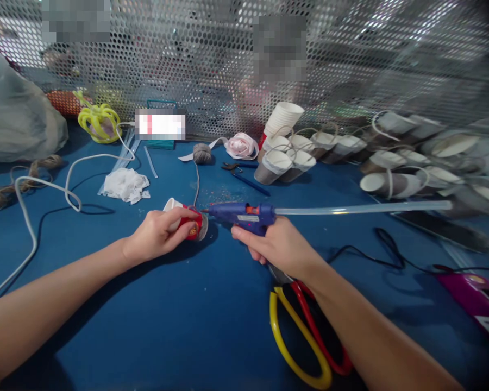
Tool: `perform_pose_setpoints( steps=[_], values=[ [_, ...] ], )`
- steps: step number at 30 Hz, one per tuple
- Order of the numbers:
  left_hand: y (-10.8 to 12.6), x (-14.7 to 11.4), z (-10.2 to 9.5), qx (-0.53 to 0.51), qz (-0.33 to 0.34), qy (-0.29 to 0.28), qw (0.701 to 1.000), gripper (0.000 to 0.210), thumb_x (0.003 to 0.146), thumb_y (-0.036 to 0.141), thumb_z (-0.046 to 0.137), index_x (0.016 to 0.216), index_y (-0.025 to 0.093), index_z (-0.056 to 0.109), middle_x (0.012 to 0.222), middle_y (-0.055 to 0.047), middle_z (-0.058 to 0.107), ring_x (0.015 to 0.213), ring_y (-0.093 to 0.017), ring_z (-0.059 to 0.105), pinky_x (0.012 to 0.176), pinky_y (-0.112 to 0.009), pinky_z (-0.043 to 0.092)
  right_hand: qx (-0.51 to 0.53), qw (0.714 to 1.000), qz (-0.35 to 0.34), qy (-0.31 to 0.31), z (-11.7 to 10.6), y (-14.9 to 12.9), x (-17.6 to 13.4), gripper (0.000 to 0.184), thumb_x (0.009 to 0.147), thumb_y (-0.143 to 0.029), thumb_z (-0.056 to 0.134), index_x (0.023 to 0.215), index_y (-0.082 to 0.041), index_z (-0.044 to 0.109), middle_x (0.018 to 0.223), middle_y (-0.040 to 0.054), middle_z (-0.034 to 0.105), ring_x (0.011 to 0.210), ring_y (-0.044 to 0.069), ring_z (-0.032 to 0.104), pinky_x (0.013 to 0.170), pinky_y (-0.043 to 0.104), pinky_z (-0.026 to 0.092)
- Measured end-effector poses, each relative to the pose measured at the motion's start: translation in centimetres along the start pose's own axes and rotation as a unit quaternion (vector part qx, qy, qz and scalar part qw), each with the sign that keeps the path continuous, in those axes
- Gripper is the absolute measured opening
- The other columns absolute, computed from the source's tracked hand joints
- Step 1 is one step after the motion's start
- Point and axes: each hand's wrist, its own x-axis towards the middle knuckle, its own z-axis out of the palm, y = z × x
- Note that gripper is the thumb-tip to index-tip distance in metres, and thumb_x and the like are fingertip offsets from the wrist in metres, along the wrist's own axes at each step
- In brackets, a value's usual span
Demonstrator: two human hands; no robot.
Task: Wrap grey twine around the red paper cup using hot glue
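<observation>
My left hand is closed round a red and white paper cup lying on its side, its base towards the right. Grey yarn is wound about the base end, and a strand runs back to a ball of grey yarn. In my right hand is a blue hot glue gun, its nozzle at the yarn-wrapped end of the cup; contact I cannot tell. A long clear glue stick sticks out of its rear. Scissors with yellow and red handles lie beneath my right wrist.
Several wrapped cups with cord handles stand or lie at the back right. Pliers, pink ribbon and white scraps lie behind. A white cable crosses the left; a purple packet lies right. Perforated metal closes off the back.
</observation>
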Motion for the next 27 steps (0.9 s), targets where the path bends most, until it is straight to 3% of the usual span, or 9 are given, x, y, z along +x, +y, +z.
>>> perform_pose_setpoints(
  steps=[3, 8, 10, 16, 20, 24, 27],
  values=[
    [0.1, 0.0, 0.0, 0.005, 0.016, 0.008, 1.0, 0.014, 0.082, 0.017, 0.049, 0.093, 0.014, 0.057, 0.064, 0.0, 0.067, 0.05, -0.007, 0.06, 0.048, -0.013, 0.044, 0.104, 0.994, -0.007, 0.015, -0.5, 0.7, 0.5, 0.02, 0.07, -0.031, 0.06, 0.059, -0.017, 0.05, 0.039, -0.0054, 0.048, 0.033, 0.007, 0.043, 0.036, 0.02, 0.036],
    [0.2, 0.0, -0.3, 0.039, 0.039, 0.033, 0.998, 0.014, 0.081, 0.017, 0.049, 0.093, 0.014, 0.056, 0.062, 0.0, 0.067, 0.047, -0.007, 0.059, 0.047, -0.014, 0.045, 0.258, 0.955, 0.018, 0.144, -1.9, 2.7, 2.2, 0.025, 0.057, -0.027, 0.07, 0.074, -0.015, 0.055, 0.061, -0.0012, 0.059, 0.05, 0.008, 0.052, 0.044, 0.02, 0.04],
    [0.4, 0.1, -0.6, 0.053, 0.054, 0.044, 0.996, 0.014, 0.081, 0.017, 0.049, 0.092, 0.014, 0.056, 0.062, 0.0, 0.067, 0.047, -0.007, 0.058, 0.046, -0.015, 0.044, 0.239, 0.959, 0.028, 0.151, -2.4, 3.5, 2.9, 0.024, 0.058, -0.031, 0.068, 0.071, -0.014, 0.058, 0.066, 0.0019, 0.061, 0.054, 0.009, 0.054, 0.047, 0.02, 0.041],
    [1.5, 0.6, -1.6, 0.081, 0.117, 0.057, 0.988, 0.012, 0.08, 0.017, 0.051, 0.091, 0.015, 0.055, 0.062, 0.0, 0.067, 0.048, -0.007, 0.058, 0.047, -0.015, 0.045, 0.152, 0.972, 0.06, 0.166, -2.4, 5.6, 4.5, 0.022, 0.066, -0.033, 0.061, 0.056, -0.014, 0.054, 0.053, 0.0016, 0.055, 0.041, 0.007, 0.045, 0.039, 0.021, 0.038],
    [2.0, 0.8, -1.9, 0.095, 0.141, 0.062, 0.983, 0.011, 0.081, 0.02, 0.049, 0.09, 0.016, 0.055, 0.058, 0.0, 0.066, 0.044, -0.007, 0.056, 0.044, -0.016, 0.043, 0.075, 0.977, 0.069, 0.188, -2.6, 6.4, 5.3, 0.023, 0.067, -0.036, 0.06, 0.058, -0.016, 0.055, 0.05, 0.0023, 0.056, 0.043, 0.012, 0.051, 0.045, 0.025, 0.042],
    [2.4, 0.5, -2.3, 0.105, 0.153, 0.059, 0.981, 0.012, 0.082, 0.021, 0.049, 0.091, 0.016, 0.054, 0.058, 0.001, 0.066, 0.045, -0.007, 0.057, 0.044, -0.015, 0.043, -0.048, 0.964, 0.084, 0.247, -3.3, 6.0, 5.2, 0.022, 0.063, -0.036, 0.065, 0.057, -0.016, 0.056, 0.063, 0.0114, 0.063, 0.078, 0.027, 0.06, 0.069, 0.037, 0.044],
    [2.8, -0.1, -2.5, 0.098, 0.152, 0.053, 0.982, 0.012, 0.081, 0.019, 0.05, 0.092, 0.015, 0.054, 0.06, 0.001, 0.066, 0.046, -0.007, 0.057, 0.046, -0.014, 0.044, -0.112, 0.95, 0.067, 0.283, -3.3, 4.3, 4.3, 0.025, 0.063, -0.037, 0.066, 0.066, -0.013, 0.061, 0.09, 0.0207, 0.062, 0.108, 0.037, 0.045, 0.086, 0.047, 0.034]
  ],
)
